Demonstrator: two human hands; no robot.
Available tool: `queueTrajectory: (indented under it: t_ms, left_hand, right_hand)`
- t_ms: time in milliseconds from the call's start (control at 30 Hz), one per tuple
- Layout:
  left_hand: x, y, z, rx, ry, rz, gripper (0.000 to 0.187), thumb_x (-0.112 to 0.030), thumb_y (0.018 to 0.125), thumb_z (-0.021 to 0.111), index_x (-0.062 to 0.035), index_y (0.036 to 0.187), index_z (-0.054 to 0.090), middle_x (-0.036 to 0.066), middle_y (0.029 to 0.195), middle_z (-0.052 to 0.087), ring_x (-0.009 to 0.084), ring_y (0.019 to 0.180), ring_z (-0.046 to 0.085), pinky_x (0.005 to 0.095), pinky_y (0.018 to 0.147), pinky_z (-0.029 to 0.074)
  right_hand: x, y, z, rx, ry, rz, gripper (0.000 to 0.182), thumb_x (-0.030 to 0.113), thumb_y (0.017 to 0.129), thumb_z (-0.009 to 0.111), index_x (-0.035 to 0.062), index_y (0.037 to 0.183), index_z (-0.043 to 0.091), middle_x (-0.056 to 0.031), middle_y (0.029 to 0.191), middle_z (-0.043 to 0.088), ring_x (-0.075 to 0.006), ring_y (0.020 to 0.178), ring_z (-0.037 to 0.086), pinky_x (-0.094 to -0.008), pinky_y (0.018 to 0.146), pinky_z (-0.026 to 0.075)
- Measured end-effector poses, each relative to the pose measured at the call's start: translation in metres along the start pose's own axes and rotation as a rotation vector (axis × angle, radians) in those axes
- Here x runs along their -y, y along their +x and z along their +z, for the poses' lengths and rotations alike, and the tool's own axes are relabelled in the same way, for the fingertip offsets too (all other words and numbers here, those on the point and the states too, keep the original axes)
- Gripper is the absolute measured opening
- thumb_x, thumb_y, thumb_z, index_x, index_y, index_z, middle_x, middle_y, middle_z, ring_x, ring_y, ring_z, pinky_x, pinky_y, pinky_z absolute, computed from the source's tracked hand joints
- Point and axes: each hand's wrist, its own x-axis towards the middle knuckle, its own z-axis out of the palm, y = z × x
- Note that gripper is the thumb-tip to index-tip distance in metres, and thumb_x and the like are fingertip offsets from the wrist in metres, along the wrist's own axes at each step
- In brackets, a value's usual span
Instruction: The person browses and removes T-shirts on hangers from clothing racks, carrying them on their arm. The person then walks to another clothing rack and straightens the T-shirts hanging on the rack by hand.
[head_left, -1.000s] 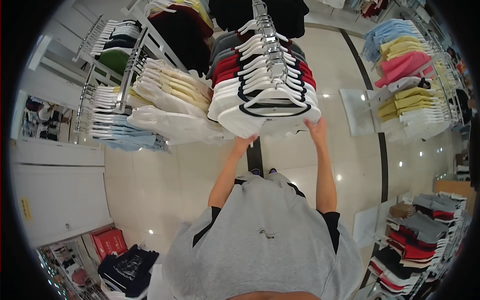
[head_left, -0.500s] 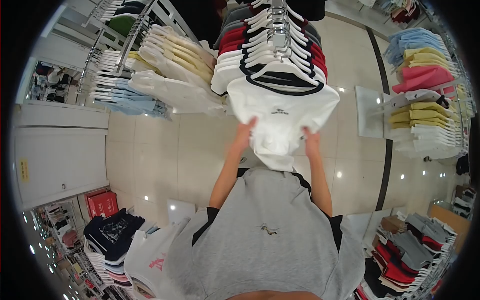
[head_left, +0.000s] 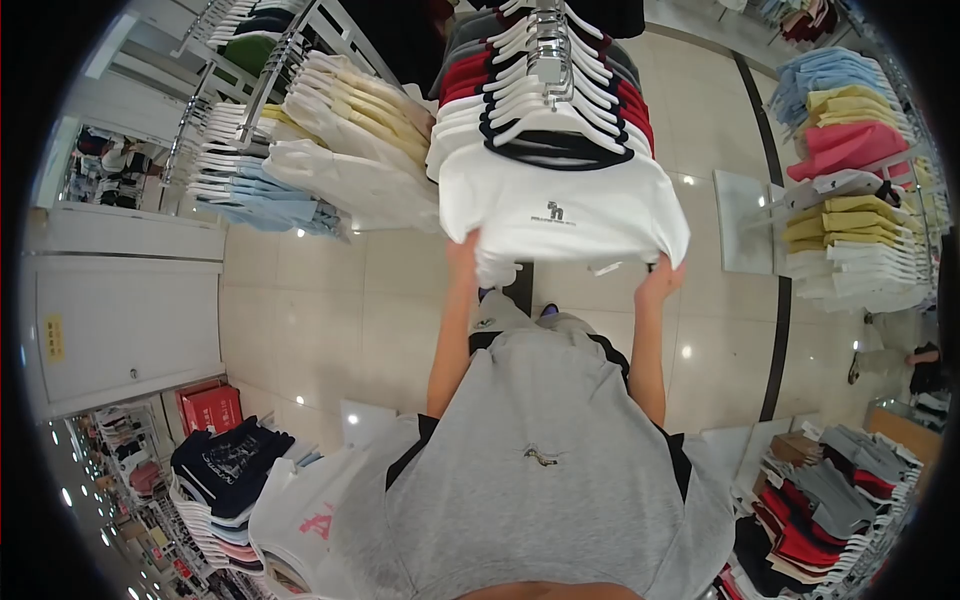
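A white T-shirt [head_left: 560,190] with a dark neckline and a small dark print on the chest hangs on a white hanger [head_left: 560,122] at the front of a rack. My left hand [head_left: 463,256] is closed on the shirt's left side near the sleeve. At the other side my right hand [head_left: 659,279] grips the shirt's edge, its fingers bent round the cloth. The cloth is stretched wide between both hands. Behind it on the same rail hang more white, red and grey shirts [head_left: 465,75].
Cream and yellow garments [head_left: 355,120] hang to the left of the rack. Yellow, pink and blue clothes [head_left: 845,150] line the right wall. A dark shirt [head_left: 228,465] stands at lower left, and grey and red clothes [head_left: 820,510] at lower right. Tiled floor [head_left: 330,330] lies between.
Both hands have spread apart, the right one moving outward and slightly down. The shirt has gone from bunched and hanging low to pulled wide, and its chest print shows more clearly.
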Motion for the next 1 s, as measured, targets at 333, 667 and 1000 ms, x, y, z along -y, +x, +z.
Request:
queueTrajectory:
  t_ms: [333, 667, 1000]
  left_hand:
    - [-0.029, -0.012, -0.062, 0.135, -0.003, 0.082, 0.049, -0.027, 0.088, 0.069, 0.0049, 0.123, 0.057, 0.008, 0.106, 0.066, 0.0150, 0.090, 0.061, 0.0284, 0.077, 0.048]
    - [-0.023, -0.028, -0.053, 0.040, 0.204, 0.262, 0.046, -0.027, 0.093, 0.064, 0.0065, 0.124, 0.056, 0.011, 0.115, 0.065, 0.0173, 0.103, 0.059, 0.0310, 0.090, 0.046]
    - [0.002, 0.000, -0.054, -0.054, 0.107, 0.262, 0.042, -0.025, 0.093, 0.064, 0.0058, 0.121, 0.056, 0.011, 0.109, 0.065, 0.0206, 0.098, 0.060, 0.0329, 0.089, 0.046]
  right_hand:
    - [0.068, -0.015, 0.004, 0.366, -0.404, -0.027, 0.034, 0.020, 0.085, 0.073, -0.0013, 0.109, 0.062, -0.0024, 0.091, 0.063, -0.0105, 0.083, 0.054, -0.0261, 0.077, 0.045]
    - [0.067, -0.040, 0.015, 0.194, -0.541, -0.428, 0.017, 0.015, 0.092, 0.063, -0.0008, 0.097, 0.059, -0.0053, 0.081, 0.061, -0.0145, 0.071, 0.052, -0.0310, 0.066, 0.045]
    - [0.055, -0.044, -0.009, 0.471, -0.662, -0.666, 0.020, 0.001, 0.082, 0.066, 0.0008, 0.101, 0.061, -0.0151, 0.089, 0.064, -0.0289, 0.071, 0.062, -0.0350, 0.066, 0.051]
